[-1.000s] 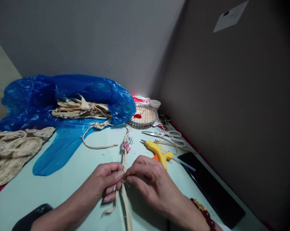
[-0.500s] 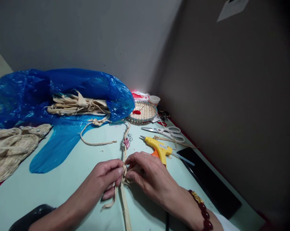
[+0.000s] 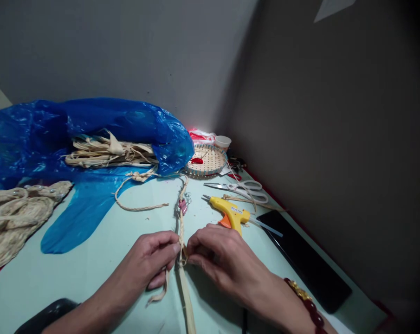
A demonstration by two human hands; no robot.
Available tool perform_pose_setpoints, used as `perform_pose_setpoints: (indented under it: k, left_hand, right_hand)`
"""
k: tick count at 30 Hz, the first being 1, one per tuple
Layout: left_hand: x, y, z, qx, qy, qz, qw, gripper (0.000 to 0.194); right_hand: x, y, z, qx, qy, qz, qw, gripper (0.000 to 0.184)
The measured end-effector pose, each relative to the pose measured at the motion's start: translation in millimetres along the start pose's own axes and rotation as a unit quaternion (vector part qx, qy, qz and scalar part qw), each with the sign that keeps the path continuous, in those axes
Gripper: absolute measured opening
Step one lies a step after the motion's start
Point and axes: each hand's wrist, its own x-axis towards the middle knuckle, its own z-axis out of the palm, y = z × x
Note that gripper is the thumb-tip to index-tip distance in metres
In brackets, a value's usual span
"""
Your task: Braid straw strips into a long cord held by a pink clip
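A thin straw-coloured braid (image 3: 182, 227) runs down the middle of the table, with a pink binder clip (image 3: 183, 206) fixed on its upper part. My left hand (image 3: 153, 260) pinches the braid from the left, thumb against forefinger. One loose strand (image 3: 165, 290) trails below those fingers. From the other side my right hand (image 3: 223, 260) pinches a fibre strand just right of the braid; the fingertips partly hide it. Another flat strand (image 3: 186, 297) hangs straight down toward the near edge.
Behind lies a blue plastic bag (image 3: 119, 116) holding bundled dry fibre (image 3: 112, 150). To the right are a yellow glue gun (image 3: 230, 211), scissors (image 3: 244, 188), a dark flat slab (image 3: 310, 264) and a woven basket (image 3: 210, 162). A woven piece with pearl beads (image 3: 25, 218) sits at left.
My right hand has shifted slightly right, away from the braid, drawing a strand with it. My left hand keeps its pinch. The view has tilted a little.
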Motion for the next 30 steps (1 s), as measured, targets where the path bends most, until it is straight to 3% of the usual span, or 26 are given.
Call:
perform_pose_setpoints:
  k: [5, 13, 18, 21, 26, 30]
  left_hand:
    - [-1.6, 2.9, 3.8, 0.018, 0.025, -0.011, 0.999, 0.025]
    - [-0.4, 7.4, 7.2, 0.034, 0.042, -0.019, 0.998, 0.03]
    - [-0.3, 5.0, 6.2, 0.036, 0.046, -0.013, 0.998, 0.031]
    - [0.8, 1.7, 2.2, 0.051, 0.036, 0.001, 0.998, 0.029]
    - [3.8, -1.0, -2.1, 0.015, 0.022, 0.002, 1.0, 0.028]
    - [4.6, 2.1, -0.4, 0.006, 0.015, -0.007, 1.0, 0.023]
  right_hand:
    - [-2.5, 1.6, 13.9, -0.136, 0.016, 0.026, 0.99, 0.008]
    - [-6.4, 1.3, 18.8, -0.188, 0.004, -0.009, 0.982, 0.006]
    - [-4.8, -5.0, 18.8, -0.219, -0.018, -0.038, 0.975, 0.032]
    - [-4.3, -7.9, 18.2, -0.258, -0.029, -0.064, 0.964, 0.035]
    - [-4.8, -6.2, 19.9, -0.284, 0.011, -0.076, 0.956, 0.034]
    - [-3.3, -5.0, 21.1, -0.32, 0.051, -0.147, 0.934, 0.025]
